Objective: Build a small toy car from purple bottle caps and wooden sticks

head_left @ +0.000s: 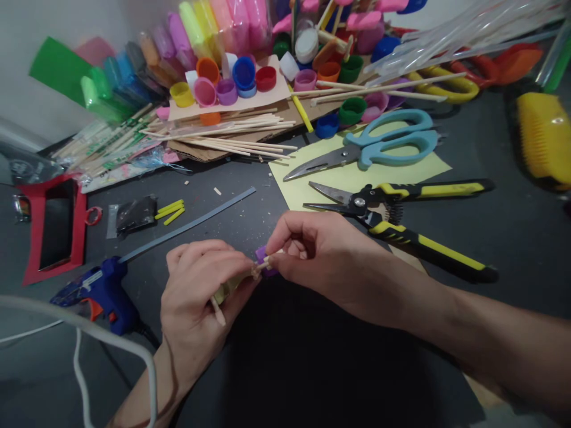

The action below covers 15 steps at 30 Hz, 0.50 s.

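Note:
My left hand [200, 285] is closed around a small yellowish piece [228, 288], and a short wooden stick [217, 311] pokes out below its fingers. My right hand [307, 249] pinches a short pale stick [270, 259] between thumb and forefinger. The tips of both hands nearly meet at the centre, where the pale stick reaches toward the left hand's fingertips. A purple piece [261, 255] shows between the hands, partly hidden by the right fingers; which hand bears it is unclear.
Black-and-yellow shears [423, 238] and blue-handled scissors [397, 142] lie beyond my right hand. At the left are a blue glue gun [109, 294], a white cable [111, 337] and a red frame [80, 238]. Wooden sticks [236, 144], colored caps [226, 91] and yellow paper [292, 184] lie farther back.

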Motion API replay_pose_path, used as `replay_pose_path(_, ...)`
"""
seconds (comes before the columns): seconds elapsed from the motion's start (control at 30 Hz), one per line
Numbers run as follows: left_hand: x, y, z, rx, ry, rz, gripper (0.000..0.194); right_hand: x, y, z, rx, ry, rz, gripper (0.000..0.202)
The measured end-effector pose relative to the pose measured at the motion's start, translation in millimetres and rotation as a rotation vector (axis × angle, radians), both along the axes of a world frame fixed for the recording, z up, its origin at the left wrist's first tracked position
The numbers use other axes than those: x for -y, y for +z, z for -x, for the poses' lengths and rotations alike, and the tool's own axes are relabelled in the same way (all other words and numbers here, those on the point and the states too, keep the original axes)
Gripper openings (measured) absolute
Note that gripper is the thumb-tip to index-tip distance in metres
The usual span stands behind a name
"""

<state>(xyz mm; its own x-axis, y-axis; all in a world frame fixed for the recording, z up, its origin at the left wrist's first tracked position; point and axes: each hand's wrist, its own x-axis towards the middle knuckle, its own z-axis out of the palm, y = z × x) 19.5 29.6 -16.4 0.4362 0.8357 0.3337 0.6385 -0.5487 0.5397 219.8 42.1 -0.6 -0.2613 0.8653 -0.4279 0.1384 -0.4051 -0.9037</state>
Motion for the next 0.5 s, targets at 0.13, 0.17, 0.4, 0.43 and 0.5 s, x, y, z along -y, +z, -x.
replay_pose_path(0.13, 0.1, 0.0, 0.8, -0.006, 0.006, 0.004, 0.015, 2.3, -1.9, -1.4, -0.010, 0.014, -0.018, 0.005)
replay_pose_path(0.17, 0.2, 0.0, 0.9, -0.004, 0.007, 0.003, 0.015, 2.7, -2.3, -1.9, -0.015, 0.015, -0.019, 0.005)
replay_pose_path(0.4, 0.7, -0.4, 0.0, 0.013, 0.003, -0.001, 0.017, 2.0, -1.5, -1.3, -0.036, 0.002, -0.002, 0.006)
replay_pose_path(0.43, 0.8, -0.5, -0.2, 0.015, 0.001, -0.003, 0.017, 1.7, -1.5, -1.0, -0.040, 0.001, -0.005, 0.006)
replay_pose_path(0.5, 0.7, -0.7, -0.1, 0.012, 0.000, -0.006, 0.017, 1.4, -1.9, -0.6, -0.037, 0.002, 0.000, 0.007)
